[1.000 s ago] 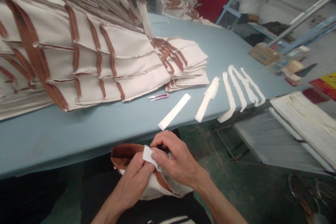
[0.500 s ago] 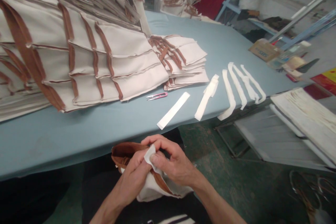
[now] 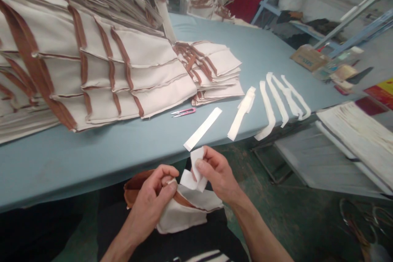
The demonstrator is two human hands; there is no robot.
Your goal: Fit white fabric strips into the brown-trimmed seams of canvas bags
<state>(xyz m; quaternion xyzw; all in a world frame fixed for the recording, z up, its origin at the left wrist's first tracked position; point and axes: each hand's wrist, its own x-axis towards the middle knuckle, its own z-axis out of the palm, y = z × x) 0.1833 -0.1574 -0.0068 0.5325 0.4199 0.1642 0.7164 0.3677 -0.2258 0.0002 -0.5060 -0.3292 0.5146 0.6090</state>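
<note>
On my lap lies a cream fabric piece [image 3: 181, 217] with brown trim and a brown opening at its left end. My left hand [image 3: 158, 190] is closed on its upper edge, thumb pressed against the fingers, and a small whitish bit shows at the fingertips. A little to the right and apart from it, my right hand [image 3: 219, 174] pinches a folded white strip [image 3: 196, 168] between thumb and fingers. Another white strip [image 3: 202, 129] lies flat at the table edge just beyond that hand.
Stacks of cream, brown-trimmed fabric pieces [image 3: 159, 94] fill the table's left side. Pink-handled thread snips [image 3: 184, 112] lie before them. More white strips [image 3: 267, 110] lie to the right, some at the table edge. A cardboard box [image 3: 308, 58] stands farther back. Beyond the edge is a low rack [image 3: 301, 163].
My right hand has moved up and right, away from my left hand, carrying the white strip, which now shows more of its length. My left hand stays at the fabric piece.
</note>
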